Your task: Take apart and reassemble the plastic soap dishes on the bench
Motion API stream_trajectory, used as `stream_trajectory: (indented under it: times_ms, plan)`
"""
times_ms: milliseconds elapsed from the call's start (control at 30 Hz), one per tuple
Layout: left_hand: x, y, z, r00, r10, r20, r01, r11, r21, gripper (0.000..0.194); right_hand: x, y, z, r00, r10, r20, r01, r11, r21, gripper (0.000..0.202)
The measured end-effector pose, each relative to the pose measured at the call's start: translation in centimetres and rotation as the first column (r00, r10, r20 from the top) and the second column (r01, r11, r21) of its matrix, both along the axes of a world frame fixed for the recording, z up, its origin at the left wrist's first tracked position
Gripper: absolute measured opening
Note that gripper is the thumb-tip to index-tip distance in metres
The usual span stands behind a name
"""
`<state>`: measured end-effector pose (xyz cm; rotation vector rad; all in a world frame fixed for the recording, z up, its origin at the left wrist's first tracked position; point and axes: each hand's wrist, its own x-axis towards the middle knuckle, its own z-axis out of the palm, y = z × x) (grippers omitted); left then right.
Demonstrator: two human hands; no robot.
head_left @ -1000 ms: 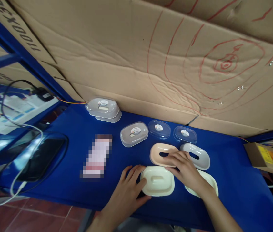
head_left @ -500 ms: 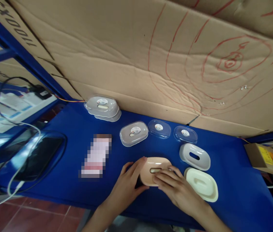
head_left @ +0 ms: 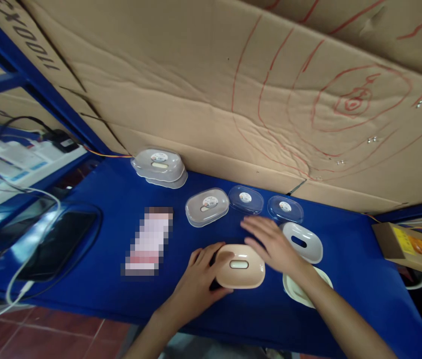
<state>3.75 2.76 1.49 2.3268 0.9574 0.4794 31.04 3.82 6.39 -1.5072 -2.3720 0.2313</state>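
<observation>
The right hand point(head_left: 271, 244) had lifted off the peach dish point(head_left: 240, 266), fingers spread and empty, nearing the clear lid point(head_left: 246, 199); the left hand point(head_left: 199, 281) still gripped the dish's edge.

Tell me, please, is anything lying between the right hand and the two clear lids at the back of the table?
Nothing visible does. The right hand hovers open above bare blue table, just in front of the clear lids; the white dish sits beside it, not between.

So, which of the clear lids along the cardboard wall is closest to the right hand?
The clear lid second from the right, just beyond the fingertips of the right hand. Its neighbour lies further right, and the others sit further left.
</observation>
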Motion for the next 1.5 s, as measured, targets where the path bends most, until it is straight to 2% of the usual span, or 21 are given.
stream_trajectory:
  times_ms: [33, 133, 200, 267, 367, 433, 500, 567, 667, 833, 967, 1033, 1100, 1167, 1233, 1267, 1333, 1433, 1500]
  plan:
    - [0.0, 0.0, 0.0, 1.000, 0.002, 0.008, -0.002, 1.000, 0.007, 0.080, 0.3, 1.8, -0.3, 0.997, -0.075, 0.012, 0.075, 0.997, 0.012, 0.048]
    - [-0.4, -0.3, -0.4, 0.998, 0.021, 0.058, -0.020, 1.000, -0.014, 0.090, 0.9, 5.8, -1.8, 0.981, -0.193, 0.019, 0.192, 0.981, 0.024, 0.057]
    - [-0.8, -0.6, -0.6, 0.991, 0.057, 0.119, -0.048, 0.996, -0.079, 0.095, 1.3, 6.9, -2.5, 0.975, -0.223, 0.004, 0.223, 0.975, 0.010, 0.059]
    - [-1.2, -0.6, -0.7, 0.972, 0.118, 0.202, -0.082, 0.981, -0.175, 0.095, 1.7, 6.7, -2.6, 0.971, -0.235, -0.036, 0.235, 0.972, -0.014, 0.060]
    - [-1.4, -0.4, -0.7, 0.919, 0.238, 0.314, -0.126, 0.932, -0.339, 0.093, 2.3, 4.4, -1.6, 0.957, -0.257, -0.135, 0.250, 0.966, -0.062, 0.059]
    - [-1.2, -0.1, -0.8, 0.873, 0.329, 0.361, -0.129, 0.868, -0.479, 0.093, 2.2, 1.9, -0.3, 0.946, -0.255, -0.202, 0.237, 0.966, -0.106, 0.051]
    - [-0.8, -0.1, -0.8, 0.815, 0.419, 0.399, -0.093, 0.775, -0.625, 0.096, 1.5, -0.8, 0.9, 0.943, -0.206, -0.261, 0.168, 0.973, -0.160, 0.047]
    - [-0.3, -0.3, -0.7, 0.762, 0.477, 0.438, -0.019, 0.692, -0.722, 0.102, 0.2, -3.3, 1.8, 0.930, -0.122, -0.347, 0.031, 0.966, -0.258, 0.057]
    - [0.3, -0.6, -0.2, 0.723, 0.504, 0.473, 0.060, 0.636, -0.769, 0.106, -1.6, -5.8, 1.9, 0.950, -0.095, -0.296, 0.009, 0.960, -0.279, 0.063]
    - [0.6, -0.2, 0.9, 0.666, 0.519, 0.536, 0.109, 0.643, -0.758, 0.102, -2.4, -6.7, -0.6, 0.933, -0.135, -0.335, 0.058, 0.972, -0.229, 0.062]
    - [1.4, -0.2, 1.6, 0.613, 0.630, 0.478, -0.019, 0.616, -0.788, 0.080, -2.6, -7.0, -2.9, 0.870, -0.156, -0.468, 0.039, 0.968, -0.249, 0.062]
    - [1.8, -0.8, 1.9, 0.593, 0.620, 0.514, -0.029, 0.654, -0.756, 0.075, -2.7, -7.2, -3.5, 0.750, -0.245, -0.615, 0.059, 0.950, -0.306, 0.078]
    - [2.1, -1.5, 2.2, 0.577, 0.548, 0.605, -0.007, 0.745, -0.667, 0.076, -2.7, -7.3, -3.7, 0.536, -0.373, -0.757, 0.048, 0.909, -0.413, 0.094]
    - [2.3, -2.1, 2.6, 0.578, 0.443, 0.685, 0.005, 0.837, -0.547, 0.079, -2.7, -7.2, -3.5, 0.332, -0.466, -0.820, -0.051, 0.860, -0.508, 0.096]
    - [2.5, -2.3, 2.9, 0.598, 0.375, 0.708, 0.004, 0.882, -0.471, 0.086, -2.4, -7.1, -3.2, 0.220, -0.494, -0.841, -0.148, 0.835, -0.530, 0.091]
    - [2.6, -2.3, 3.1, 0.614, 0.368, 0.699, 0.009, 0.882, -0.472, 0.090, -2.2, -7.1, -3.0, 0.202, -0.492, -0.847, -0.158, 0.837, -0.524, 0.089]
    - [2.7, -2.2, 3.3, 0.643, 0.396, 0.656, 0.051, 0.832, -0.552, 0.097, -1.8, -7.2, -2.8, 0.211, -0.478, -0.853, -0.127, 0.851, -0.509, 0.088]
    - [2.8, -2.2, 3.3, 0.662, 0.449, 0.600, 0.145, 0.709, -0.690, 0.098, -1.2, -7.7, -2.9, 0.302, -0.461, -0.834, -0.081, 0.860, -0.504, 0.088]
    - [2.8, -2.2, 3.0, 0.672, 0.452, 0.586, 0.166, 0.680, -0.714, 0.087, -1.0, -8.1, -3.2, 0.382, -0.444, -0.811, -0.019, 0.873, -0.487, 0.089]
